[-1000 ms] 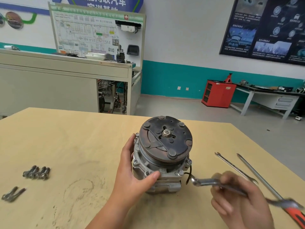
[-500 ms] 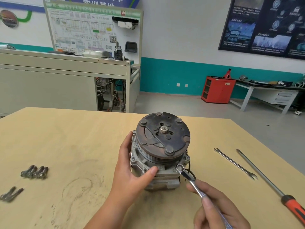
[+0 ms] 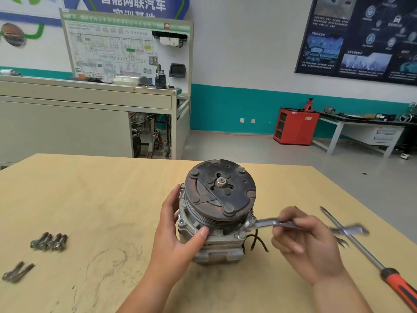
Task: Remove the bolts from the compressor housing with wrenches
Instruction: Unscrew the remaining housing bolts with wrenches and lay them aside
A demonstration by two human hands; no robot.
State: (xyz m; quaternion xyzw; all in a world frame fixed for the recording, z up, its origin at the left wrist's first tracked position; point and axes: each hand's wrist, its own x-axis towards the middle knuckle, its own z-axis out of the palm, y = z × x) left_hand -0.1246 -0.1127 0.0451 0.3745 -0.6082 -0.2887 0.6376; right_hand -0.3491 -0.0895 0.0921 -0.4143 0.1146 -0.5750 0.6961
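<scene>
Left hand [image 3: 178, 240] steadies compressor [image 3: 216, 213]; right hand [image 3: 306, 242] holds wrench [image 3: 266, 223]

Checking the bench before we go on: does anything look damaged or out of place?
Black wires stick out loose from the compressor's right side, ends apparently unconnected. The table bears a scuffed dark ring left of the compressor. Nothing else stands out.
</scene>
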